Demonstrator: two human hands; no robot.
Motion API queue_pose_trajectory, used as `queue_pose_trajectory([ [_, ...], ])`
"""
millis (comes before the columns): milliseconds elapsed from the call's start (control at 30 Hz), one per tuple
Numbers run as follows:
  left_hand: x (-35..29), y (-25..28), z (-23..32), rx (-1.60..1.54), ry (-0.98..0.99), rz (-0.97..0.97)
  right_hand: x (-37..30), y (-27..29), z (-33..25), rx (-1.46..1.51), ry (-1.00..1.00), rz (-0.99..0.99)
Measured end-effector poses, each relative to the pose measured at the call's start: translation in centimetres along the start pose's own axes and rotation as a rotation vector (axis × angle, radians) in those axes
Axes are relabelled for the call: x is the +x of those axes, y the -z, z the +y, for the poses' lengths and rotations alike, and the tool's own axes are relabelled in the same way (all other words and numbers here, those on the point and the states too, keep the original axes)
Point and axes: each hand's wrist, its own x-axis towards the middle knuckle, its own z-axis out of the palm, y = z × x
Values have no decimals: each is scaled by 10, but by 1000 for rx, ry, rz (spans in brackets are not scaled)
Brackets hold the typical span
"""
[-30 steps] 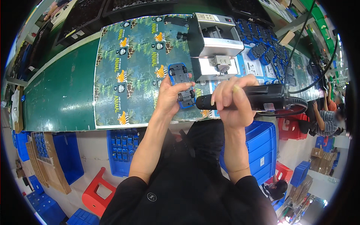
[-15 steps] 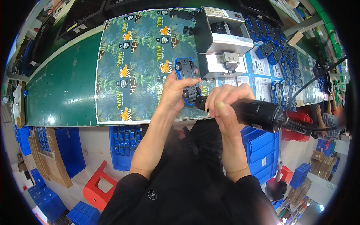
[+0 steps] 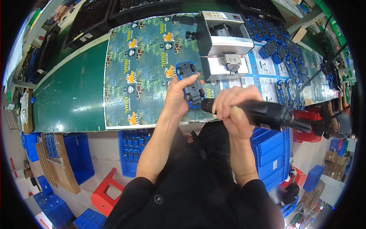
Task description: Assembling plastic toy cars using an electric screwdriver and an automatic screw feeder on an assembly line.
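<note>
As left hand (image 3: 177, 94) holds toy car (image 3: 193, 87), wheels (image 3: 191, 68) up, long axis away-left

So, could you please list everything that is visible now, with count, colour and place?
Held toy car: 1, blue and black, underside up, left hand
Power tool: 1, black, right hand
Machine: 1, silver and black, on the table
Other toy cars: many, blue and black, mostly right of the machine
Animal-print covering: count unclear, mostly green, on the table
Table: 1, green, ahead
Black trays: several, beyond the table
Crates: several, blue, floor
Stools: at least 2, red, floor
Co-workers: at least 2, right side
Left hand: 1, bare, centre
Right hand: 1, bare, right of centre
Sleeves: 2, black, below
</note>
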Motion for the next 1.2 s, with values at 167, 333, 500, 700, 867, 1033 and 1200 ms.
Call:
queue_pose_trajectory([
  [167,0,9,41,842,-452,-14,-2,26,-19,93,183,51],
  [333,-4,26,96,2185,-902,-300,-6,77,-19,-111,186,215],
  [500,-33,89,170,2504,-682,-267,-16,103,-9,-184,123,312],
  [700,-97,145,225,2614,-951,281,-14,117,-1,-184,65,276],
  [867,-105,122,142,2187,-1051,57,-14,113,-2,-198,77,253],
  [1033,-79,119,159,2085,-1177,205,-32,124,-20,-226,60,288],
  [1200,-78,201,287,2598,-902,790,-37,133,-35,-233,-3,353],
])
